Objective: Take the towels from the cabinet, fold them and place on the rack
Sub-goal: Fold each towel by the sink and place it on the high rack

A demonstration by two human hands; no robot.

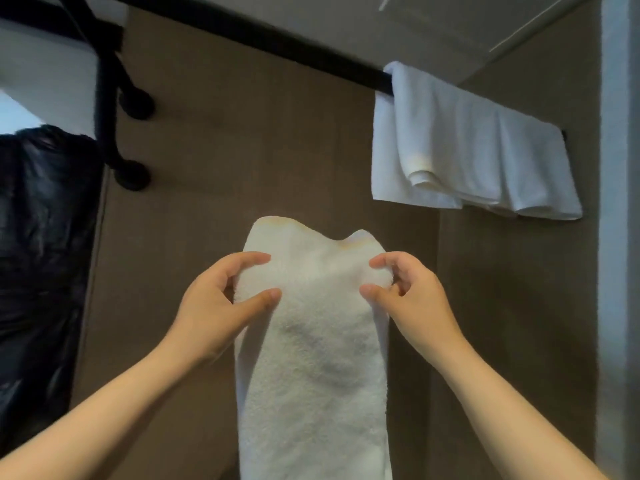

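Note:
A folded white towel [313,358] hangs lengthwise in front of me, its top end raised. My left hand [214,306] pinches its upper left edge between thumb and fingers. My right hand [412,299] pinches the upper right edge the same way. Above runs a black rack bar [277,43] along the brown wall. Another white towel [467,147] is draped over the bar's right end, hanging in loose folds. The bar's stretch left of that towel is bare. The cabinet is out of view.
A black plastic bag [41,254] fills the left edge. Black pipe brackets [131,140] fix the rack to the wall at upper left. A pale wall edge [620,202] stands at the far right.

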